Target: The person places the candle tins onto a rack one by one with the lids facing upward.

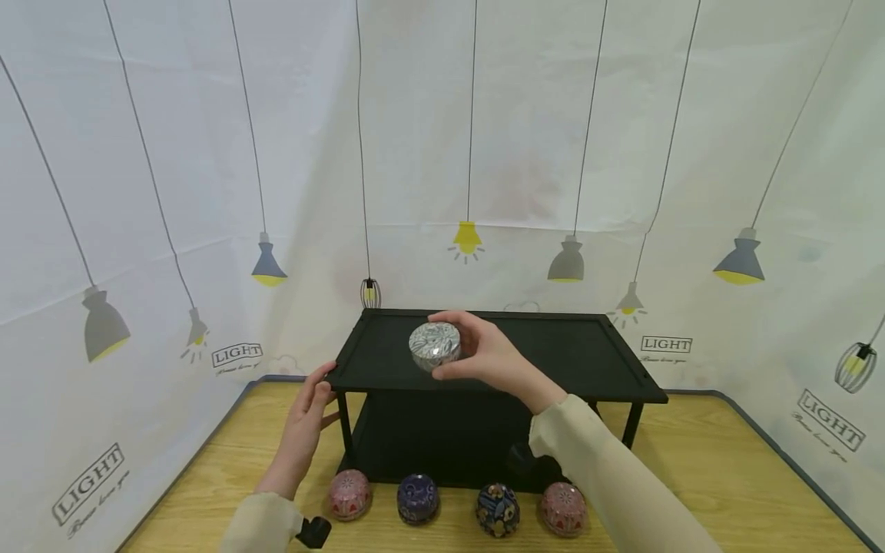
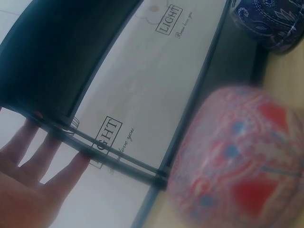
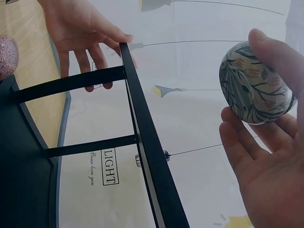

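Observation:
My right hand (image 1: 487, 355) grips a small round tin (image 1: 434, 346) with a grey-green leaf pattern, thumb on one side and fingers on the other. It holds the tin above the top board of a black two-tier shelf (image 1: 553, 346); the right wrist view shows the tin (image 3: 256, 83) apart from the board. At the shelf's left end is my left hand (image 1: 304, 426), its fingers stretched out and touching the board's edge. In the left wrist view, the fingers (image 2: 66, 178) lie along that edge.
In front of the shelf stand several round tins in a row: a pink one (image 1: 349, 495), a purple one (image 1: 418, 499), a dark flowered one (image 1: 498, 509) and another pink one (image 1: 564, 509). A wooden table (image 1: 705, 461) lies beneath, with a lamp-printed backdrop (image 1: 415, 153) behind.

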Motion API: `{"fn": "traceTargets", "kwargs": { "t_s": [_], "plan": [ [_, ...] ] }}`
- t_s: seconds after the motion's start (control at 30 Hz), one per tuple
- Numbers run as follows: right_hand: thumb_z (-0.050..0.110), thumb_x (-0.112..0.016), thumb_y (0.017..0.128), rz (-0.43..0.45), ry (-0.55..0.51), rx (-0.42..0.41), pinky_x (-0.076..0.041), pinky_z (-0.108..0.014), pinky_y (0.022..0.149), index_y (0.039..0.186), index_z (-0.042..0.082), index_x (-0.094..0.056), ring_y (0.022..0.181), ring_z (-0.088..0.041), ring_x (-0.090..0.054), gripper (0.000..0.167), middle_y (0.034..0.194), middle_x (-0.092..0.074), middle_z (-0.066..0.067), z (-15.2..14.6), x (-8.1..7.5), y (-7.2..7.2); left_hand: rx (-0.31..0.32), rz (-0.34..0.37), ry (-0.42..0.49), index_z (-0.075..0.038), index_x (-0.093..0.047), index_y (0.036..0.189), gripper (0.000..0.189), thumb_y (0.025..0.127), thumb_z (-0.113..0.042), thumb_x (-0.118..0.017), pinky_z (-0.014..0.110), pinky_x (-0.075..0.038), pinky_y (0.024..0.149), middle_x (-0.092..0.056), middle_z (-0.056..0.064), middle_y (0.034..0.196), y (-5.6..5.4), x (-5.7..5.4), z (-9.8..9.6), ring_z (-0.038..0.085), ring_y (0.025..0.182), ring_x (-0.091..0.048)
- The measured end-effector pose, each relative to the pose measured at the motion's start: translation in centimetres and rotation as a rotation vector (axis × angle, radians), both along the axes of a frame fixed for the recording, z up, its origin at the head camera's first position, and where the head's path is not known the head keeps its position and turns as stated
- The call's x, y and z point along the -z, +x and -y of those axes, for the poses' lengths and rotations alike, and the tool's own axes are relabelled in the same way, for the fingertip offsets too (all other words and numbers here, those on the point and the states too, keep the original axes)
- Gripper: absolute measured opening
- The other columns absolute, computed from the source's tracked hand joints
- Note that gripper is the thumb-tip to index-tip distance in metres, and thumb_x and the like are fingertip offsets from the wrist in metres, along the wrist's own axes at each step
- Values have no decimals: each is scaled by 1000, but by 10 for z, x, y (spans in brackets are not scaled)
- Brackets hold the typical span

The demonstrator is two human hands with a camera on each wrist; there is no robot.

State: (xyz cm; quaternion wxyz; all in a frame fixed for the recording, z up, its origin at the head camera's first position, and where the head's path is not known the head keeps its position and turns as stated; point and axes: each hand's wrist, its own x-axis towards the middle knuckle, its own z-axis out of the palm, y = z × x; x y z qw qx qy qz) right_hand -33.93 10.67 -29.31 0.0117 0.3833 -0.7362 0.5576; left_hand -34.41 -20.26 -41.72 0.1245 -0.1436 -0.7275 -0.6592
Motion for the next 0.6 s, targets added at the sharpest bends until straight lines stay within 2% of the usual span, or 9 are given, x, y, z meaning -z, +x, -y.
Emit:
{"fn": "traceTargets", "kwargs": {
  "t_s": [0.33,0.6],
  "plan": [
    [0,-78,80,44,6,14,-54,-38,80,142,7,-44,104,-26,-59,71,122,-58,-13,6,-2,-5,13,-1,7,-20,-35,149,44,107,-33,-34,64,-34,101,-32,14,149,1,0,0,36,129,-39],
    [-3,-75,81,74,-22,-10,-54,-39,80,143,4,-42,106,-28,-59,70,125,-55,-15,14,-3,-10,17,-2,20,-20,-34,149,44,107,-33,-34,63,-35,101,-32,13,150,0,0,0,36,130,-39]
  ]
}}
